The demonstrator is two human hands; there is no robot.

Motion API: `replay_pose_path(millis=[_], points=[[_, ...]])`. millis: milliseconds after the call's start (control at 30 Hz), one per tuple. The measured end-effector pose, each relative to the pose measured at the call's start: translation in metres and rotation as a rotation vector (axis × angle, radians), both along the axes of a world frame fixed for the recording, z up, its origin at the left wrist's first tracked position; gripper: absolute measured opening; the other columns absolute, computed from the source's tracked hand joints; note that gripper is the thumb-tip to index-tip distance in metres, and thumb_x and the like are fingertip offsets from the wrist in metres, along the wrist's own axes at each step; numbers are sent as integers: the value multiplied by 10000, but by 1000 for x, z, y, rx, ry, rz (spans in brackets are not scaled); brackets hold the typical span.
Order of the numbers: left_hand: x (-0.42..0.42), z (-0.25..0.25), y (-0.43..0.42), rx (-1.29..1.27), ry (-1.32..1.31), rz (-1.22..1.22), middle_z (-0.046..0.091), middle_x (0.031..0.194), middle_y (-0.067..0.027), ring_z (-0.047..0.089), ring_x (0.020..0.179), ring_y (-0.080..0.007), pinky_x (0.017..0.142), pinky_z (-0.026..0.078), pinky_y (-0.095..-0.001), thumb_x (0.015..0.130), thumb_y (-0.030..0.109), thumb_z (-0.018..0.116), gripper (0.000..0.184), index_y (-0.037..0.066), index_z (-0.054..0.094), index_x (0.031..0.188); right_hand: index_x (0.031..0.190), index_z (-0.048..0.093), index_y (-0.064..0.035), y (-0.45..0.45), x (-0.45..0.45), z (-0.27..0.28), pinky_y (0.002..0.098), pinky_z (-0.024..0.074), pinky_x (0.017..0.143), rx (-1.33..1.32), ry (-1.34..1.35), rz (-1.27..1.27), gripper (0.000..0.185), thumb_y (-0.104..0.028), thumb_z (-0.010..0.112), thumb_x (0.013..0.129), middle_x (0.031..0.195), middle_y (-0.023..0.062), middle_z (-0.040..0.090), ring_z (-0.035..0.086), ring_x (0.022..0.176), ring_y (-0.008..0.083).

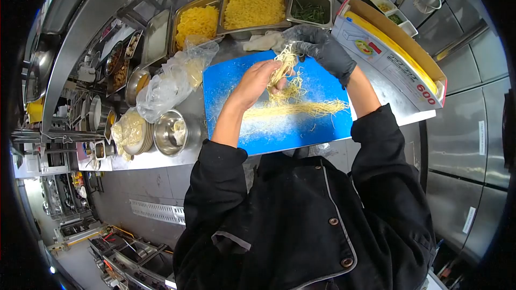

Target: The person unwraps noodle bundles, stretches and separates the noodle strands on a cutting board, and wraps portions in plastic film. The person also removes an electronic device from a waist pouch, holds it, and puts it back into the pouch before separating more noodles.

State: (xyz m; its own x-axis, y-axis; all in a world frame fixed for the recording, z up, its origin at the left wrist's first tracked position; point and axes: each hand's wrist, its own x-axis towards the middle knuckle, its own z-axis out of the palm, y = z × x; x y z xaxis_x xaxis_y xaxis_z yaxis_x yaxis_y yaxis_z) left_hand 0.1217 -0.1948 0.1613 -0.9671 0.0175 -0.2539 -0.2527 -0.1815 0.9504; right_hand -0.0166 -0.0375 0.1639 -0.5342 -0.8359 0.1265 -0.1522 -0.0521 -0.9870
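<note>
Left hand [255, 84] holds noodle clump [286, 62] over blue board [324, 87]; gloved right hand [324, 52] at its top, can't tell grip. Dangling loose strands could slip or tangle.

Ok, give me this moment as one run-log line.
left hand: bare, holding noodle bundle | right hand: black-gloved, at bundle's top, grip unclear | blue board: noodle row, white powder

The board [216, 79] is plastic, the bowl [161, 134] glossy metal.
</note>
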Motion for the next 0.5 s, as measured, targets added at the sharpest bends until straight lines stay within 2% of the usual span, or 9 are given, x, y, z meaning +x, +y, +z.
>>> replay_pose_path(millis=[67, 167, 233, 333, 400, 500], points=[[-2, 2, -2, -50, -4, -49, 581, 732, -53, 500, 636, -126, 611, 409, -285, 976, 241, 394, 323, -1, 607, 964, 1111, 591, -40, 2, 2, 3, 264, 487, 629, -59, -44, -40, 301, -207, 659, 870, 886, 16, 638, 562, 737, 80], [-1, 1, -3, -71, -34, 3, 592, 757, -55, 515, 659, -128, 635, 420, -284, 972, 237, 402, 313, -1, 605, 984, 1118, 616, -51, 1, 19, 15, 225, 442, 579, 162, -65, 39, 298, -150, 680, 845, 945, 24, 649, 553, 732, 70], [0, 1, -4, -83, -51, 29, 598, 770, -56, 523, 671, -129, 647, 426, -284, 971, 236, 406, 309, -1, 603, 994, 1104, 622, -47, 3, 14, 21, 226, 441, 570, 148, -1, 60, 286, -151, 682, 844, 935, 24, 647, 555, 719, 72], [-1, 2, -6, -31, 171, -94, 620, 835, -65, 570, 775, -146, 748, 444, -291, 938, 197, 461, 252, -5, 577, 1034, 1074, 635, -39, 4, 3, 35, 227, 438, 553, 124, 124, 105, 263, -154, 685, 842, 914, 25, 645, 559, 692, 77], [-1, 5, -4, -61, 197, -125, 626, 869, -67, 577, 814, -151, 785, 442, -297, 935, 184, 472, 241, -4, 576, 1046, 1077, 614, -31, 5, -2, 57, 275, 524, 706, 66, 315, 136, 251, -135, 661, 853, 942, 58, 687, 646, 807, 133], [-2, 7, -3, -122, 257, -185, 639, 936, -71, 592, 893, -160, 858, 437, -309, 929, 157, 495, 226, -1, 572, 1070, 1062, 618, -52, 11, -1, 101, 288, 530, 764, -10, 412, 108, 215, -117, 642, 858, 972, 71, 681, 650, 864, 163]])
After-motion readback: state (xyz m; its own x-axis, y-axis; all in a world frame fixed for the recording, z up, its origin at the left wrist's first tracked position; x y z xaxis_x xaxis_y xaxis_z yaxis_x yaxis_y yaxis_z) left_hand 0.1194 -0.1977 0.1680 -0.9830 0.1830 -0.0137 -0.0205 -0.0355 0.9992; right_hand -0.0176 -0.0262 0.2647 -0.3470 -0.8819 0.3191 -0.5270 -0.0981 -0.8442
